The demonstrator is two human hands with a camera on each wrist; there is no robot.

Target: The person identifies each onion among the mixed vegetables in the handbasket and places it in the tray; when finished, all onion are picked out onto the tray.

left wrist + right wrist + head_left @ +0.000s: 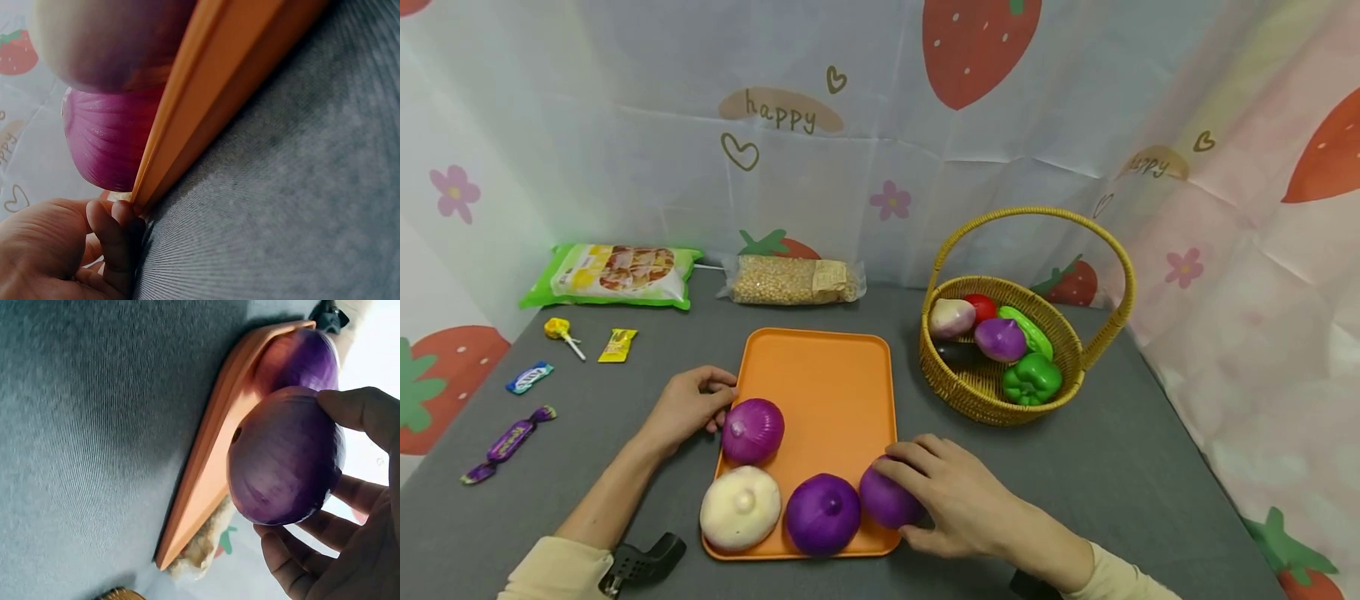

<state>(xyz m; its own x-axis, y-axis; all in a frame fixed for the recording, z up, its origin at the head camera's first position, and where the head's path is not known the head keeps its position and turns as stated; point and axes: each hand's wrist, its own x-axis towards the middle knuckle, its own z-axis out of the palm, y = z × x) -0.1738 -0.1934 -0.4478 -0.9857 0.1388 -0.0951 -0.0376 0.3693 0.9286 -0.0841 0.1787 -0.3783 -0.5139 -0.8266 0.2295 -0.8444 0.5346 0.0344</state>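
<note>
Orange rectangular plastic tray [827,375] lies on the grey fabric surface [1150,467]; the left hand [688,404] rests against its left rim, fingers loosely curled, holding nothing. At the tray's near right corner, the right hand [958,496] grips a round purple onion [883,498].

You can read the word "happy" on a tan oval [781,110] printed on the backdrop cloth [625,125], above the orange tray [827,375]. The same word repeats, partly legible, above the basket [1000,392]. The print on the packets is too small to read.
</note>
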